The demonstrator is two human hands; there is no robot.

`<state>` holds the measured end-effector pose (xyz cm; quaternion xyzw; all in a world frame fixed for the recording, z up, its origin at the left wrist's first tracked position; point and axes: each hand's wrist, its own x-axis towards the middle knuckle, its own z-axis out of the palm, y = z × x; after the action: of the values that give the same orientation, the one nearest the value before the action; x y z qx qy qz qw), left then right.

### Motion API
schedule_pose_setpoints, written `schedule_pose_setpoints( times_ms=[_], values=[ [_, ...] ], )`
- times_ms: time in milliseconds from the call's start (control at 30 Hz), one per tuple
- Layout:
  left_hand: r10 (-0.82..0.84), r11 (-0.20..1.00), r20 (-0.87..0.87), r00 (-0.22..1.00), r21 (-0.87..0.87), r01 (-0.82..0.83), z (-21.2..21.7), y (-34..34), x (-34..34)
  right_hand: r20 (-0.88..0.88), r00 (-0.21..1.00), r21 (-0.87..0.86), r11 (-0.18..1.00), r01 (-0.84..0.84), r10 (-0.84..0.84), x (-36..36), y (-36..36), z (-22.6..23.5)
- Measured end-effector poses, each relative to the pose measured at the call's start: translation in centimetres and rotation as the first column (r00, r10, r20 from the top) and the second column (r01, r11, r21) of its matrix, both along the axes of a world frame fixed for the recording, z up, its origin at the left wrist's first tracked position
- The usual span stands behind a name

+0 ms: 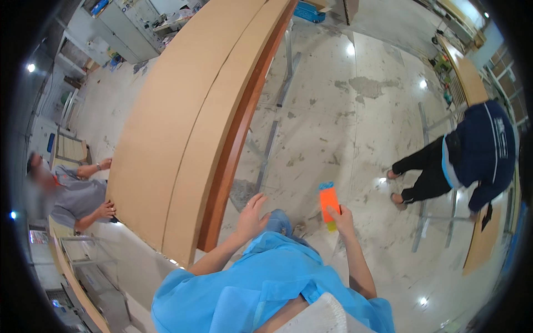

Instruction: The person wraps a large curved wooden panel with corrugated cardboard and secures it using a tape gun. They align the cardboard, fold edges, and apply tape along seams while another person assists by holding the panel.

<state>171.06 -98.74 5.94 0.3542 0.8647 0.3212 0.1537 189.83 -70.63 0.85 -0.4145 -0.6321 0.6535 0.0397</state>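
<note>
Right hand (342,217) grips orange card (328,202); left hand (251,217) apart, open.

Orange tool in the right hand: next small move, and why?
Probably bring the left hand onto the near edge of the long brown board. It hovers open just beside that edge, while the right hand holds the orange tool away over the floor.

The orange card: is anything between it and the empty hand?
Nothing visible. The right hand holds the orange card, and the open left hand hangs beside it with only bare floor showing between them.
</note>
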Motion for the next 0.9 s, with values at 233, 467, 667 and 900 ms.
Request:
schedule_pose_setpoints(
  times_ms=[233,467,667,900],
  values=[
    [0.239,0.949,0.498,0.834,0.063,-0.31,-5.9,14.1,-11.1,0.012,0.987,0.154,0.976,0.154,-0.157,-12.0,17.4,-3.4],
    [0.289,0.926,0.59,0.754,0.026,-0.376,-5.3,26.9,-23.6,-0.049,0.922,-0.197,0.909,0.368,-0.384,-21.9,27.4,-4.9],
    [0.393,0.872,0.612,0.686,-0.011,-0.49,-3.0,31.4,-30.7,-0.013,0.974,-0.317,0.925,0.209,-0.224,-32.6,35.2,-7.4],
    [0.689,0.636,0.453,0.566,-0.004,-0.772,-8.0,31.1,-27.3,0.102,0.917,0.092,0.914,-0.394,0.385,-44.6,45.5,-13.7]
  ],
)
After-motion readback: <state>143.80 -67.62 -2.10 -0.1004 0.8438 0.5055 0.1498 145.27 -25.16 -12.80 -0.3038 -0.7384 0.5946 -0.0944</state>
